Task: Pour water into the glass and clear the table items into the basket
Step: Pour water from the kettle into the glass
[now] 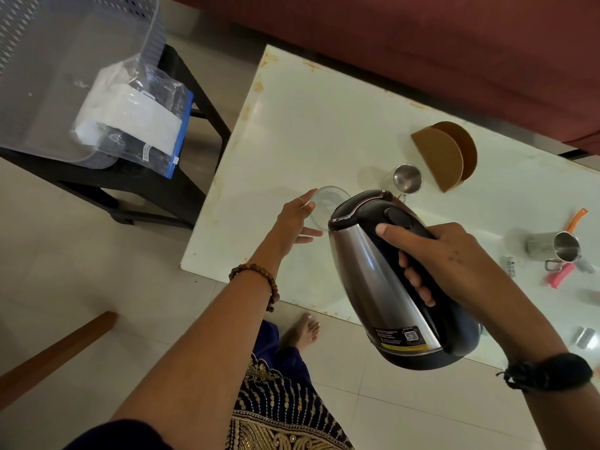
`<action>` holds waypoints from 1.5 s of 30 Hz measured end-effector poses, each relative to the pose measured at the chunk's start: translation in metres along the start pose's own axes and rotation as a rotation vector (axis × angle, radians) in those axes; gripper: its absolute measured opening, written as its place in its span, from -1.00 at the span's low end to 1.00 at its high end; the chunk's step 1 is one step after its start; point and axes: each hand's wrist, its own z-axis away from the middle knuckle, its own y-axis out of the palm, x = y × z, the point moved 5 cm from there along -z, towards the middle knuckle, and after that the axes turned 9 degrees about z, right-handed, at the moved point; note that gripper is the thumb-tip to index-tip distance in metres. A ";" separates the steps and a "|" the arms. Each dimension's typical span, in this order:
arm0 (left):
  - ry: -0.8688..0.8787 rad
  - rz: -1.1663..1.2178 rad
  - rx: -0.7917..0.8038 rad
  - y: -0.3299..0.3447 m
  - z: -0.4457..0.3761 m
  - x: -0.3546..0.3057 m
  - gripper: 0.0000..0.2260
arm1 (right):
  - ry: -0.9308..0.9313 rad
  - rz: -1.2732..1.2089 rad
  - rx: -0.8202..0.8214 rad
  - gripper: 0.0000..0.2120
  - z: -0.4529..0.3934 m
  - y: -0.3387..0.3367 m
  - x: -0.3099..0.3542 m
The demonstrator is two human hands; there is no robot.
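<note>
Kettle (373, 280) body hides the glass's (326, 203) right side and its water level. Basket (65, 76) cropped at top and left edges. Small desk (292, 131) items at right edge blurred, unidentifiable.

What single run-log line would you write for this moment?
step: pouring | right hand: grips kettle, tilted toward glass | left hand: open beside glass | basket: on stool, holds bag

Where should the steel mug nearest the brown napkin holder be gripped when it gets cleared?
Take the steel mug around its round wall from above or its open left side: it stands upright, mouth up. The napkin holder crowds its right; the kettle in the right hand hides its handle.
</note>
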 end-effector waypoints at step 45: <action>0.318 -0.629 -0.939 -0.488 0.071 -0.120 -0.36 | -0.845 -0.716 -0.122 -0.61 -0.049 0.269 0.412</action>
